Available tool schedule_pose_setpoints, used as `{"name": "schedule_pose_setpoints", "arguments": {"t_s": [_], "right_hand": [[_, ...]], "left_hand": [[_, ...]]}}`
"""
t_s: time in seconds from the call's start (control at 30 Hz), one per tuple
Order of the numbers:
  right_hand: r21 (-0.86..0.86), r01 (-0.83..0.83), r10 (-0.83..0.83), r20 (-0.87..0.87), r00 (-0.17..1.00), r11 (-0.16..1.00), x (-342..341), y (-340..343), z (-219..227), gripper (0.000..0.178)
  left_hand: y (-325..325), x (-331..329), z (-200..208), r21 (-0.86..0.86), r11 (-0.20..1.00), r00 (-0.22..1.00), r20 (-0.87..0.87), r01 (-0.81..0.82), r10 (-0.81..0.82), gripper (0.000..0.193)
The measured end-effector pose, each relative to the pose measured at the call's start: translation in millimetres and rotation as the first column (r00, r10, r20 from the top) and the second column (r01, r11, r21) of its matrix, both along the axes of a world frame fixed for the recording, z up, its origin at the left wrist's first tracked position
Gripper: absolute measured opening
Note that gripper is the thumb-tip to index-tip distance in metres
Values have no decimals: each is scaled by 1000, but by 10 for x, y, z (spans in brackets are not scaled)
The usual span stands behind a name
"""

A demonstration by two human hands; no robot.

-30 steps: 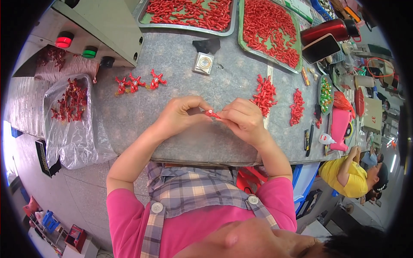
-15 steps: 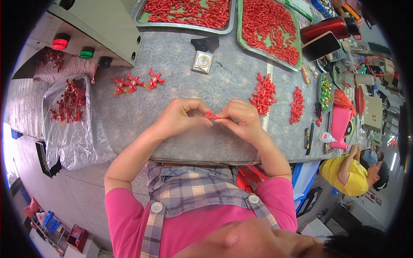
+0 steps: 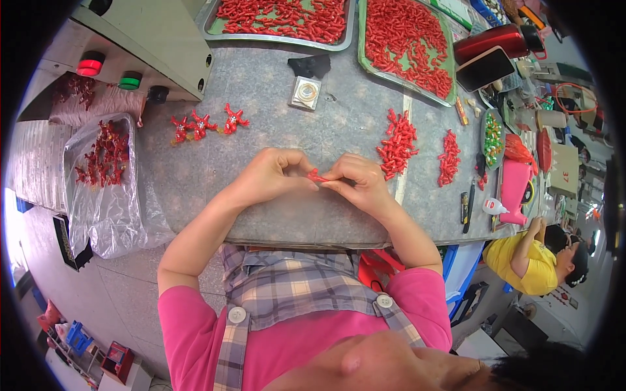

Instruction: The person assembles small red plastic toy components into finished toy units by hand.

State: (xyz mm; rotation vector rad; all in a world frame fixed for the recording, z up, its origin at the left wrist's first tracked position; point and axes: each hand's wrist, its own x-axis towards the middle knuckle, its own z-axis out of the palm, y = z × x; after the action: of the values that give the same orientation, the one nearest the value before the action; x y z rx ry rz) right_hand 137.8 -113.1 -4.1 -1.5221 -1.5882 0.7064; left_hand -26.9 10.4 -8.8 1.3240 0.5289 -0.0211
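Observation:
Between my two hands, above the near part of the grey table, is a small red plastic piece [image 3: 315, 175]. My left hand [image 3: 275, 174] pinches one end of it between thumb and fingertips. The other end sits in the closed fingertips of my right hand [image 3: 357, 179]. Much of the piece is covered by fingers, so its exact shape cannot be told. Just beyond my right hand lies a heap of red plastic pieces [image 3: 397, 143], with a smaller heap [image 3: 448, 158] to its right. Three red figures [image 3: 203, 124] stand in a row at the left.
Two trays of red pieces, a left one [image 3: 280, 41] and a right one [image 3: 404, 81], lie at the back. A grey machine [image 3: 156, 45] with buttons and a plastic bag [image 3: 101, 215] of dark red figures flank the left. A phone [image 3: 486, 69] and glue bottle [image 3: 495, 206] lie right.
My right hand has shifted slightly left and down, its fingertips moving along the red piece. My left hand stays almost where it was, still pinching.

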Motion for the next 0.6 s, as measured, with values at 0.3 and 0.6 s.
{"name": "schedule_pose_setpoints", "arguments": {"t_s": [0.3, 0.6], "right_hand": [[-3, 2, -2, -42, 999, 1000, -7, -5, -34, 13], [-21, 17, -18, -55, 998, 1000, -13, -7, -35, 12]], "left_hand": [[29, 1, 26, 30, 999, 1000, -11, 29, -28, 15], [41, 1, 35, 56, 997, 999, -23, 45, -43, 17]]}}
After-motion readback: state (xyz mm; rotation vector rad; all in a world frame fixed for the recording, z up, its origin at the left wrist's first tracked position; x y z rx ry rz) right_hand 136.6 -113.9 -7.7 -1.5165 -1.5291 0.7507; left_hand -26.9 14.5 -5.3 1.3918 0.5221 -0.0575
